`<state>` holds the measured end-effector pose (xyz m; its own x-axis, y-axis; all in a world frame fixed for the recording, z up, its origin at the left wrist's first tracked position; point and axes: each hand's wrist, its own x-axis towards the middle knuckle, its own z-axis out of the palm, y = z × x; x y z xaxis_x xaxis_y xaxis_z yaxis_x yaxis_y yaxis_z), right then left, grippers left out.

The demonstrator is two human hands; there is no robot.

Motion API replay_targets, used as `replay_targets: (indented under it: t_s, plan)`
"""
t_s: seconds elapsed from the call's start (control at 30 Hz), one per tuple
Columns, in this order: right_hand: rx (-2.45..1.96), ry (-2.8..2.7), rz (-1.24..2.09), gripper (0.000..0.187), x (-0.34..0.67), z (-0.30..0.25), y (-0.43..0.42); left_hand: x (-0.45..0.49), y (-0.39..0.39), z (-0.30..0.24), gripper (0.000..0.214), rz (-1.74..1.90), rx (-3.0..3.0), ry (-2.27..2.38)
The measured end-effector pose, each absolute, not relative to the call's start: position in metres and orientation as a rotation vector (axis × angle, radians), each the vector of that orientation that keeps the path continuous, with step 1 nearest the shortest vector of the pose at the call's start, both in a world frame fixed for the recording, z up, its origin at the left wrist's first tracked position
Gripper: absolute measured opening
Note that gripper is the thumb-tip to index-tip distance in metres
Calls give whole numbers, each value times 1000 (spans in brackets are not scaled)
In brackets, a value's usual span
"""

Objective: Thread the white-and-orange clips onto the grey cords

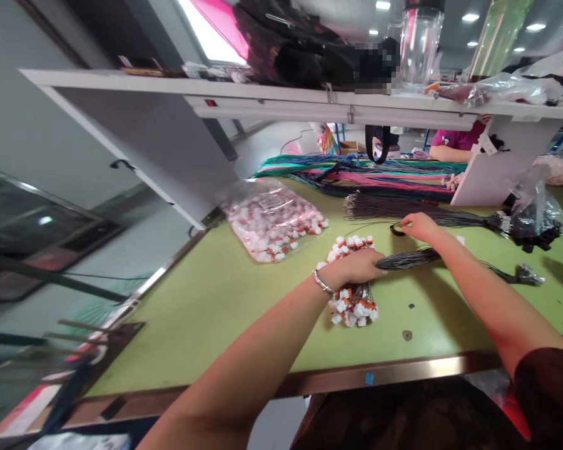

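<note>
My left hand (356,265) is closed around a bundle of dark grey wires (410,258) whose white and red connectors (354,306) fan out on the green table (216,300). My right hand (417,225) reaches further back and pinches a small dark ring (396,229), perhaps a band, lying on the table. A silver bracelet circles my left wrist.
A clear bag of white and red connectors (274,219) lies at the back left. More dark wire bundles (426,212) and coloured wires (366,172) lie behind. A bag of black parts (537,219) sits at the right. Another person in a magenta top (455,140) is across the table.
</note>
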<state>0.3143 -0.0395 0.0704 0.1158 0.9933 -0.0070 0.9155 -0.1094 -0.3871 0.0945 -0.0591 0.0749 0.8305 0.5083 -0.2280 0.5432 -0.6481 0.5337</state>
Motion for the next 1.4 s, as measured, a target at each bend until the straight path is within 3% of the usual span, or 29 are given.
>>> replay_targets:
  t_s: [0.17, 0.3, 0.43, 0.57, 0.77, 1.23, 1.4]
  plan:
    - [-2152, -1911, 236, 8, 306, 34, -9, 91, -58, 72, 18, -75, 2366, 808]
    - [-1897, -1762, 231, 13, 311, 62, -37, 90, -50, 66, 18, -16, 2304, 810]
    - [-1318, -1454, 778, 24, 299, 96, -114, 91, -42, 62, 21, 65, 2311, 815]
    - [-1450, -1443, 1204, 19, 272, 75, -177, 92, -39, 65, 23, 43, 2326, 803]
    - [-1577, -1329, 1115, 24, 253, 26, -174, 91, -45, 80, 18, -76, 2380, 689]
    - [-1425, -1170, 1049, 26, 238, 14, -172, 93, -63, 92, 17, -330, 2541, 811]
    - [-1345, -1129, 1086, 29, 239, 17, -176, 91, -65, 84, 20, -236, 2651, 769]
